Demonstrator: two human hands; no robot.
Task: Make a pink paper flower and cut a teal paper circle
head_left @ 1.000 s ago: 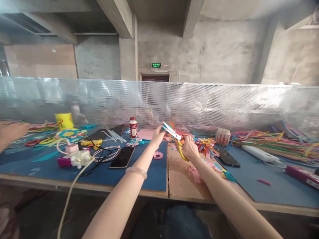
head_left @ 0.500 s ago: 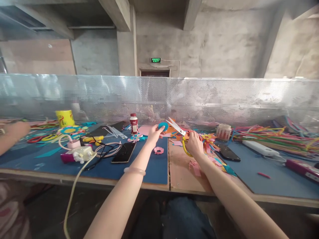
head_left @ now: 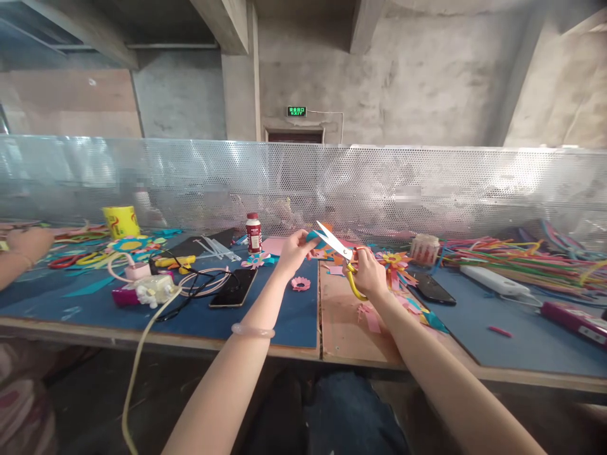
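Between the fingers of my left hand [head_left: 293, 251] is a small blue paper piece [head_left: 313, 236], now turned partly edge-on. My right hand [head_left: 368, 273] grips a pair of scissors [head_left: 337, 243] by the yellow and red handles. Their blades point up and left and lie at the blue paper; whether they cut into it I cannot tell. Below my left hand, a pink scalloped paper ring [head_left: 300, 284] rests on the blue mat. Close by my right hand lie orange and yellow paper flowers [head_left: 394, 265] and pink scraps [head_left: 372, 318].
A red-capped bottle [head_left: 254, 233] stands behind a black phone [head_left: 234, 288]. Cables and a glue gun [head_left: 176, 261] lie to the left, near a yellow tub [head_left: 121, 222]. Bundled coloured stems [head_left: 502, 262] fill the right. Another person's hand [head_left: 31, 243] is at far left.
The blue paper has turned from facing me to nearly edge-on and now meets the scissor blades. My left wrist has rotated slightly. The view has shifted a little.
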